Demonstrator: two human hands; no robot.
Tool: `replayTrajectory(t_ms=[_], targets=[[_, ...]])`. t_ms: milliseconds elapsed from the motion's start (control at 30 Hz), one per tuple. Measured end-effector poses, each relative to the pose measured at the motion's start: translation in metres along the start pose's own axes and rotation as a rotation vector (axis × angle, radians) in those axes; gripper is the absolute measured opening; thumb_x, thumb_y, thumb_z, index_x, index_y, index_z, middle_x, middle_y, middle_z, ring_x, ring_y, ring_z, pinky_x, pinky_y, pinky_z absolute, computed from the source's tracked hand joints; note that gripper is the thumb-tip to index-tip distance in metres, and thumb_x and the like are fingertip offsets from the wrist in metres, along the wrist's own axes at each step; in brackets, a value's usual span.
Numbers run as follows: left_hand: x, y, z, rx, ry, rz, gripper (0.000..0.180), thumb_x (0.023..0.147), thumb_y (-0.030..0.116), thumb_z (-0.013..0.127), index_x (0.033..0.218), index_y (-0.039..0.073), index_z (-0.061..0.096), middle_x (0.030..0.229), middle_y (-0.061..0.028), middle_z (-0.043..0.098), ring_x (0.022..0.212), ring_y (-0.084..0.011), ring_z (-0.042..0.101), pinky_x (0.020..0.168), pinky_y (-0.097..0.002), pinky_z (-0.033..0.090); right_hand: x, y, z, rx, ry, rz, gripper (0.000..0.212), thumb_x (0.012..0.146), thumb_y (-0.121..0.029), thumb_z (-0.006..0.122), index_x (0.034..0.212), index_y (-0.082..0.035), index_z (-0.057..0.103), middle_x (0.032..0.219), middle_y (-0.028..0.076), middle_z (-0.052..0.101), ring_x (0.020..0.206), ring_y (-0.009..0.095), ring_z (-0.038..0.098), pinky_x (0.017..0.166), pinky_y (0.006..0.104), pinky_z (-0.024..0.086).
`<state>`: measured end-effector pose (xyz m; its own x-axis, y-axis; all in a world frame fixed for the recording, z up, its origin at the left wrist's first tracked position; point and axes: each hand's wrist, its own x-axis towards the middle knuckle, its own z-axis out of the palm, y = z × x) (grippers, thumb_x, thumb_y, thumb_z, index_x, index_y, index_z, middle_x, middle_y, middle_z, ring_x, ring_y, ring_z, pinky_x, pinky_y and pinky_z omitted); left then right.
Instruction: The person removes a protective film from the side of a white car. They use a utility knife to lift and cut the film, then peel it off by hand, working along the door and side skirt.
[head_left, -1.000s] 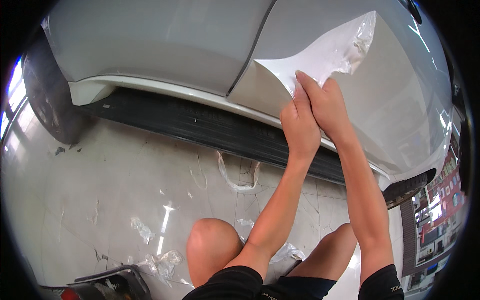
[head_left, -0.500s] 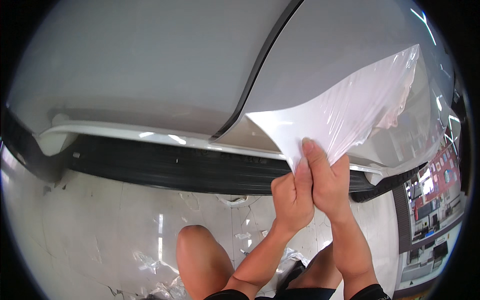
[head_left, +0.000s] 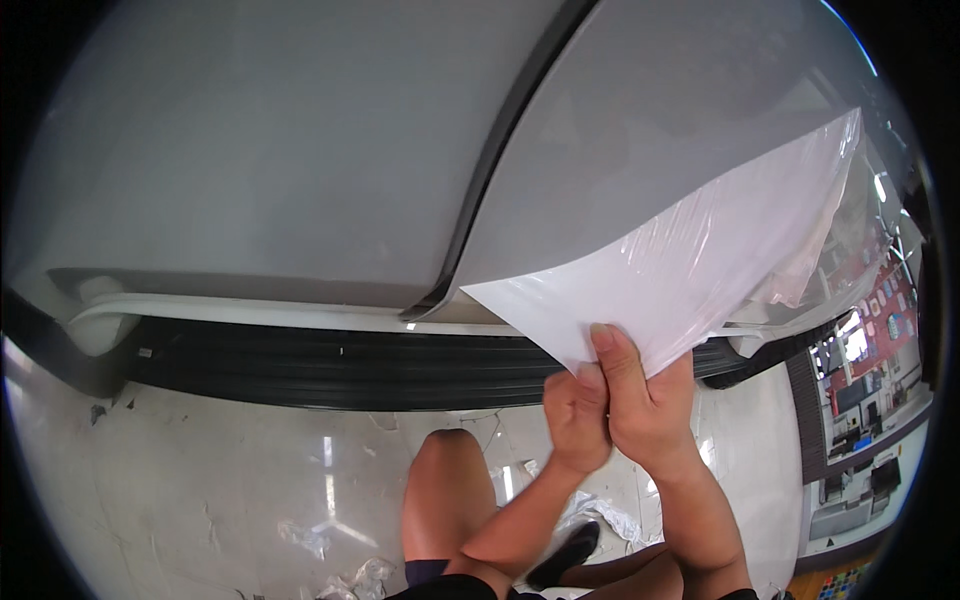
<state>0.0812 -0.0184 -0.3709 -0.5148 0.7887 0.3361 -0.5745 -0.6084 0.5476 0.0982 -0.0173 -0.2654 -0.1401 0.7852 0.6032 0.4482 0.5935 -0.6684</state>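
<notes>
A glossy sheet of plastic film [head_left: 660, 270], whitish on the side facing me, is drawn taut and peeled away from the lower part of a grey car panel [head_left: 590, 170]. Its lower end is gathered into a point between both my hands. My left hand [head_left: 578, 420] is closed on this end, thumb up. Pressed against it, my right hand [head_left: 650, 405] grips the same end with its thumb lying on the film. Wrinkles fan upward to the far right corner. The fingers beneath the film are hidden.
A black running board [head_left: 300, 370] juts out under the pale sill [head_left: 250, 309]. A dark seam [head_left: 495, 160] separates the panel from the grey door [head_left: 260, 150]. Crumpled clear film scraps [head_left: 610, 522] lie on the shiny tiled floor [head_left: 220, 470]. Shelving [head_left: 865, 410] stands at right.
Both hands, still gripping the film, sit slightly lower. The film's left corner has come down nearer the sill. My view has shifted, my left knee appears further right, and more of a dark shoe shows.
</notes>
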Motion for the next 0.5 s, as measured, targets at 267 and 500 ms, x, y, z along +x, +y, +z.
replayTrajectory(t_ms=[267, 500], targets=[[0.055, 0.117, -0.056, 1.087, -0.158, 0.765, 0.047, 0.068, 0.001, 0.082, 0.111, 0.005, 0.062, 0.119, -0.0168, 0.055, 0.118, -0.0315, 0.054, 0.092, -0.0424, 0.046, 0.001, -0.012, -0.001, -0.070, -0.141, -0.043, 0.026, 0.103, -0.017, 0.056, 0.097, 0.002, 0.073, 0.060, 0.019, 0.058, 0.045, 0.034, 0.050, 0.046, 0.0422, 0.035], [0.091, 0.146, -0.006, 1.512, -0.560, 0.908, 0.045, 0.076, -0.003, 0.072, 0.120, 0.010, 0.069, 0.110, -0.0093, 0.066, 0.094, -0.0258, 0.067, 0.083, -0.0368, 0.052, 0.018, -0.016, 0.007, 0.079, -0.195, -0.193, 0.025, 0.096, -0.012, 0.055, 0.076, 0.001, 0.060, 0.061, 0.016, 0.056, 0.052, 0.029, 0.053, 0.049, 0.0405, 0.035]])
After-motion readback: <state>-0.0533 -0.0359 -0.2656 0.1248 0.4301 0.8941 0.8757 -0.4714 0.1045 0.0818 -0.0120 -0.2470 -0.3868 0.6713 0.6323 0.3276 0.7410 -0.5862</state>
